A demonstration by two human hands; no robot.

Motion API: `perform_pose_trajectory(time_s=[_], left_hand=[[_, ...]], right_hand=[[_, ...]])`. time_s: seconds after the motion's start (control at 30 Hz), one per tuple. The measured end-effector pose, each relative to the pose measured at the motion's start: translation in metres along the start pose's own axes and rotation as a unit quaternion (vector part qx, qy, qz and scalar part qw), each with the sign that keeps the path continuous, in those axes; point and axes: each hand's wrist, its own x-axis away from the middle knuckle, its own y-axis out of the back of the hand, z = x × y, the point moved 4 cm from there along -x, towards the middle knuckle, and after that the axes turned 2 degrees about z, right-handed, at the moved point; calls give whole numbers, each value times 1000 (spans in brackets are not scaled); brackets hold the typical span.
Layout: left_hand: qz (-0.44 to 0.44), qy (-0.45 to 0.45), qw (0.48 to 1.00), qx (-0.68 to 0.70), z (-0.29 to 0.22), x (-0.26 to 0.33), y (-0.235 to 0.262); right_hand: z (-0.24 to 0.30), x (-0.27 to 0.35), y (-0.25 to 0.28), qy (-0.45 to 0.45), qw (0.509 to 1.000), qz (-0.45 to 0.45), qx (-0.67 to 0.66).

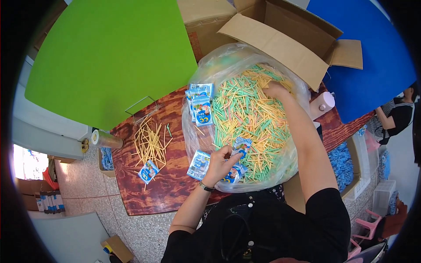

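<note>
The right hand point(275, 90) digs into the sticks point(250, 118) at the bag's point(193, 131) far side, grip unclear. The left hand point(219, 164), at the near rim, pinches a packet point(241, 147).

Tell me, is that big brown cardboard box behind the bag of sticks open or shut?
Open. The big brown cardboard box has its flaps folded outward, one lying over the clear plastic bag of coloured sticks.

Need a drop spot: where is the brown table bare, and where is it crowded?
Free: the near left corner of the table, below the loose sticks and left of the left hand; also a strip between sticks and bag. Crowded: the bag, with the right hand in it, fills the right half; packets ring its edge.
</note>
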Motion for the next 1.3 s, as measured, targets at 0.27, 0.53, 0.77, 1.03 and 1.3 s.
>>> perform_pose_trajectory(time_s=[0.27,0.53,0.77,1.03,1.3], left_hand=[[-25,26,999,21,-11,-5,-2],[-9,40,956,290,-49,-70,-18],[65,72,837,539,-56,-136,-58],[-152,0,961,233,-69,-91,51],[-177,-81,881,-432,-24,1,206]], right_hand=[[-16,31,20,101,991,-25,-89],[-23,121,-2,123,811,161,-548],[-18,178,-18,185,689,241,-658],[-21,203,-23,195,694,319,-615],[12,199,-24,214,650,319,-656]])
